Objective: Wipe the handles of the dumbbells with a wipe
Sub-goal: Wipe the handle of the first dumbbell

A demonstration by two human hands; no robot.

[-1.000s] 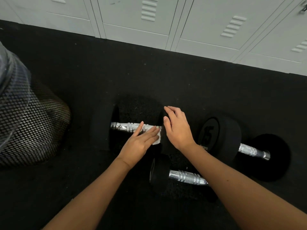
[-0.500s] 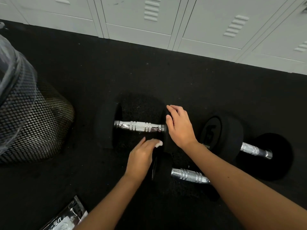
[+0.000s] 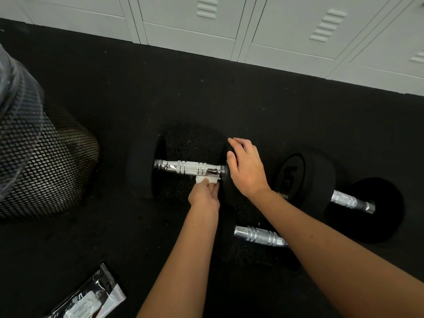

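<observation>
Three black dumbbells with chrome handles lie on the dark floor. The far left dumbbell's handle (image 3: 187, 168) is bare along most of its length. My left hand (image 3: 204, 195) pinches a small white wipe (image 3: 205, 179) against the underside of that handle near its right end. My right hand (image 3: 246, 168) rests with straight fingers on this dumbbell's right head, steadying it. A second dumbbell handle (image 3: 260, 236) lies nearer me, partly under my right forearm. A third dumbbell marked 15 (image 3: 305, 180) lies to the right with its handle (image 3: 352, 201) showing.
A black mesh bin (image 3: 43, 161) with a plastic liner stands at the left. A wipe packet (image 3: 91, 297) lies on the floor at the lower left. Pale lockers (image 3: 229, 24) line the back edge of the floor.
My left hand dropped off the top of the handle with the wipe, drew back toward me, then came up under the handle's right end. My right hand stayed on the head.
</observation>
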